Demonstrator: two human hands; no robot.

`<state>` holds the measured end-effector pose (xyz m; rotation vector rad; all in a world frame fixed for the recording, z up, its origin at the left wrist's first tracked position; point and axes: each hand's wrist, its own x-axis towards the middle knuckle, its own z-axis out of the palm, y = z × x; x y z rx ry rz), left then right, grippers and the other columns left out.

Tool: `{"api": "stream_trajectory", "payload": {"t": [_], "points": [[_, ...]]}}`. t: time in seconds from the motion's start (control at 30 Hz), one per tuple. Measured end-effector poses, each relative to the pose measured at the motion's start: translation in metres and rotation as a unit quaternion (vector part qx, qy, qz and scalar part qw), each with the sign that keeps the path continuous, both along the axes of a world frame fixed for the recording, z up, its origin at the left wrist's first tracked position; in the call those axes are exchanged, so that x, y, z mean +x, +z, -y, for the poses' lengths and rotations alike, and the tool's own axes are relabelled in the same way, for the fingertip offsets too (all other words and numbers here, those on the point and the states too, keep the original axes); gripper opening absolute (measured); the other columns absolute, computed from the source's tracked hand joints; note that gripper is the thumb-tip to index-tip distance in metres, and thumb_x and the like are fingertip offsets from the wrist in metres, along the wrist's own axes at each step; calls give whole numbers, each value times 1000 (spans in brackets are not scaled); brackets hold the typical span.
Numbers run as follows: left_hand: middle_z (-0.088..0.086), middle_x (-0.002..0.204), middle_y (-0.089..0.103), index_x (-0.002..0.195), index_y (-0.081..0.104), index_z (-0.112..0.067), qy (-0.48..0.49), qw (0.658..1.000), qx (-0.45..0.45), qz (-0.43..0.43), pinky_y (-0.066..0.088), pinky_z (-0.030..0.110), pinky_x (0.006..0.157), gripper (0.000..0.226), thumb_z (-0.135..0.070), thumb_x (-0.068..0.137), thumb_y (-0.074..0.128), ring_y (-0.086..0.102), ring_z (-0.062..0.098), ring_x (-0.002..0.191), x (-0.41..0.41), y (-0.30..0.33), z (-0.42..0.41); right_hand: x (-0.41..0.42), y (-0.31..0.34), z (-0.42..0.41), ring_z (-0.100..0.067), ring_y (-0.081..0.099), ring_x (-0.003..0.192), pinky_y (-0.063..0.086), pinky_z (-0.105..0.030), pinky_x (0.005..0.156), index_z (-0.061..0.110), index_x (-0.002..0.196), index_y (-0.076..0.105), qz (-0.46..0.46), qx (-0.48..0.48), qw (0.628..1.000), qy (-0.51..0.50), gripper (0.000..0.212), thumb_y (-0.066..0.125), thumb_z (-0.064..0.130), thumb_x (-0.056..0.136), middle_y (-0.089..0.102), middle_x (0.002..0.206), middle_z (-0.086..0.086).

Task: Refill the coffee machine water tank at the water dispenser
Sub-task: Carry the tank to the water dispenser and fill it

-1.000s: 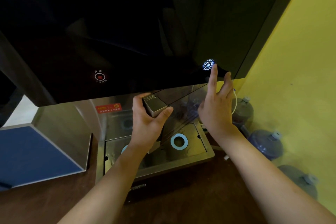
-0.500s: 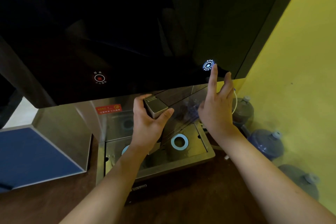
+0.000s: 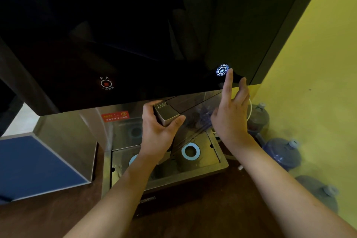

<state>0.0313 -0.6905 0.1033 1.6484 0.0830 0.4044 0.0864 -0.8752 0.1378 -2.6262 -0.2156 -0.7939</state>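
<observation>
The right hand (image 3: 230,114), fingers spread, keeps its index fingertip on the glowing white round button (image 3: 222,70) of the glossy black water dispenser (image 3: 135,35). The left hand (image 3: 158,131) still grips the clear plastic water tank (image 3: 193,121) by its silver handle block above the steel drip tray (image 3: 212,168). Nothing has shifted, so filling is probably under way.

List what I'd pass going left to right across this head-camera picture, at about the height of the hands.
Blue panel with a pale edge → red warning sticker on the steel back wall → left hand gripping the clear water tank with a grey metal cap → right hand reaching to the glowing white round button → blue water jugs by the yellow wall.
</observation>
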Motion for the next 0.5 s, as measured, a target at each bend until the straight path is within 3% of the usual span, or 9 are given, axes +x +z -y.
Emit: {"api": "stream_trajectory", "payload": {"t": [0.13,0.23,0.37,0.5], "points": [[10,123,57,125,43,-33,1,1000,2,1,56,50,94,70,-44,70,85,61,28,116,0,-1,-1,0,1,-2,-50,19,141,34,-54,112,25,156,-5,-11,-6,1000,-9,109,69,3,78,13,153,-34],[10,124,55,125,44,-31,-3,1000,2,5,58,46,92,65,-30,76,86,61,27,115,0,0,0,-2,3,-2,-50,19,141,33,-53,113,27,156,-2,-24,-7,1000,-7,107,68,4,79,12,153,-33],[10,120,59,125,44,-24,-14,1000,-14,5,59,40,90,63,-26,76,84,65,22,110,-3,3,2,-8,3,7,-43,24,142,34,-52,113,22,155,13,-4,36,999,14,88,59,5,81,20,152,-25],[6,111,61,126,42,-15,-32,999,-31,-2,59,25,81,59,-5,80,79,69,9,100,-13,7,0,-16,-6,26,-33,42,127,40,-44,106,6,140,43,40,-17,996,81,55,58,8,86,41,134,-18]]}}
